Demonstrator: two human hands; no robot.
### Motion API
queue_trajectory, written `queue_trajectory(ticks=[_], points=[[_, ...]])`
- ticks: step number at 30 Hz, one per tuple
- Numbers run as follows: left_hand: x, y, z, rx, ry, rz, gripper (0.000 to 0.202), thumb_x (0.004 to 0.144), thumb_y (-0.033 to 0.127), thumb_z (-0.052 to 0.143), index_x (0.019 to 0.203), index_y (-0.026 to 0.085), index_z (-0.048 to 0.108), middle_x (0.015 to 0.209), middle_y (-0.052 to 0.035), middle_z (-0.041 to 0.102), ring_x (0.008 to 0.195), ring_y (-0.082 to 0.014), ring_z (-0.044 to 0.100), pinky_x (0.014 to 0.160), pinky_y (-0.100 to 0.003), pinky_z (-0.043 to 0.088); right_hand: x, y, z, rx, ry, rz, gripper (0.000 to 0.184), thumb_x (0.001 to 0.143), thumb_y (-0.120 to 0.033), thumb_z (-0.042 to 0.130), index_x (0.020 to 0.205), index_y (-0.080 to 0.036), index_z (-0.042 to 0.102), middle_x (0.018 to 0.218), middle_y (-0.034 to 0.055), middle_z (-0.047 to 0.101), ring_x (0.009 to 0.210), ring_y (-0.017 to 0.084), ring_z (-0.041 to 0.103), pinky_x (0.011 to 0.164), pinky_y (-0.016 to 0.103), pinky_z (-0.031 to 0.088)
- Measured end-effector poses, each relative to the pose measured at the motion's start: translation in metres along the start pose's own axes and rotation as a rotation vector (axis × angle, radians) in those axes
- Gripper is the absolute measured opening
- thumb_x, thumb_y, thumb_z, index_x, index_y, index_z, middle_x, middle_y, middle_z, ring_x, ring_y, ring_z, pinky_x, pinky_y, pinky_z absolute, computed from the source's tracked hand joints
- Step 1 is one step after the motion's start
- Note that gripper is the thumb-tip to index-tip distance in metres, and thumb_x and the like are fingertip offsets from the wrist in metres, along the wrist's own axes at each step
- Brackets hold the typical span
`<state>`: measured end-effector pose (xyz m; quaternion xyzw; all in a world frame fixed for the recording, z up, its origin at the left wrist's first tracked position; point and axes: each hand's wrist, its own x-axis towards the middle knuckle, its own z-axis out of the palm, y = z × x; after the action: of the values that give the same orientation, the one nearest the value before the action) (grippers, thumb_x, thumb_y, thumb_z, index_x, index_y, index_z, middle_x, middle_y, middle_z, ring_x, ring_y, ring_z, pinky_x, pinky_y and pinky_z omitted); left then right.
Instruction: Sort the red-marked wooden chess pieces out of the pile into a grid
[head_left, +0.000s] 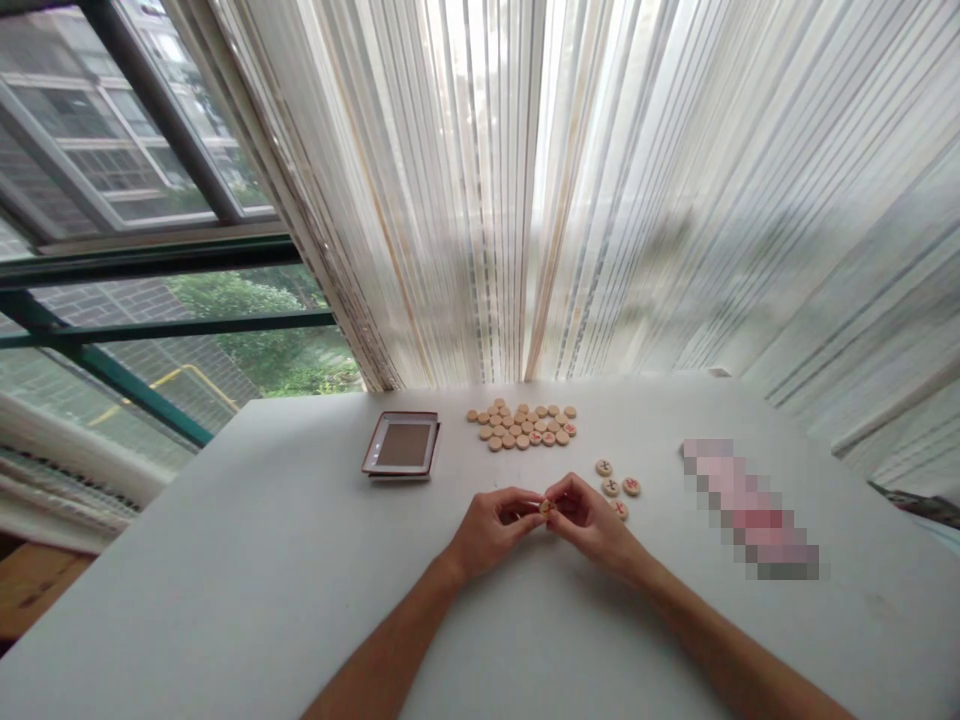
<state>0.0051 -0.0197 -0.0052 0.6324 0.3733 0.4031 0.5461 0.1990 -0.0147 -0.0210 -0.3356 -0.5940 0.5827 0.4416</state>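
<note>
Between the fingertips of both hands is a round wooden Chinese chess piece (547,508), its marked face partly covered by fingers. My left hand (495,525) pinches it from the left, thumb and fingers closed. From the right, my right hand (589,520) grips the same piece. Just beyond the right hand lie several loose Chinese chess pieces (610,487), face up, with black or red characters. Farther back a cluster of wooden chess pieces (519,428) sits close together; most show plain tops, a few show red characters.
A framed, tablet-like e-reader (403,443) lies left of the cluster. A pixelated pink, long object (750,505) is at the right on the white table (247,560). String curtains (480,200) hang behind the table's far edge, and a window (135,150) is at the left.
</note>
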Motion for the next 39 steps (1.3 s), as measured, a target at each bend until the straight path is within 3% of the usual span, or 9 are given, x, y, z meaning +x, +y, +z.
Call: queue_trajectory(ticks=[16, 28, 39], points=[[-0.002, 0.006, 0.0, 0.095, 0.007, 0.005, 0.032, 0.084, 0.037, 0.071, 0.107, 0.015, 0.074, 0.097, -0.0105, 0.077, 0.088, -0.0229, 0.072, 0.082, -0.033, 0.056, -0.003, -0.014, 0.002, -0.125, 0.034, 0.015, 0.025, 0.091, -0.041, 0.065, 0.089, -0.019, 0.055, 0.077, 0.0006, 0.063, 0.071, 0.015, 0.061, 0.065, 0.028, 0.048], [0.0, 0.002, 0.0, -0.003, 0.046, -0.006, 0.035, 0.082, 0.037, 0.073, 0.11, 0.015, 0.074, 0.105, -0.0121, 0.076, 0.095, -0.0262, 0.072, 0.088, -0.036, 0.056, 0.001, -0.005, -0.006, 0.032, -0.07, 0.045, 0.028, 0.088, -0.043, 0.068, 0.098, -0.02, 0.056, 0.086, 0.0027, 0.066, 0.084, 0.018, 0.065, 0.078, 0.034, 0.051], [0.002, 0.004, -0.001, 0.013, 0.056, -0.023, 0.034, 0.082, 0.035, 0.073, 0.11, 0.017, 0.075, 0.108, -0.0112, 0.076, 0.097, -0.0271, 0.072, 0.09, -0.037, 0.056, 0.002, 0.003, -0.01, -0.016, -0.079, 0.043, 0.028, 0.084, -0.038, 0.074, 0.097, -0.021, 0.055, 0.083, -0.0001, 0.064, 0.075, 0.015, 0.062, 0.066, 0.027, 0.046]])
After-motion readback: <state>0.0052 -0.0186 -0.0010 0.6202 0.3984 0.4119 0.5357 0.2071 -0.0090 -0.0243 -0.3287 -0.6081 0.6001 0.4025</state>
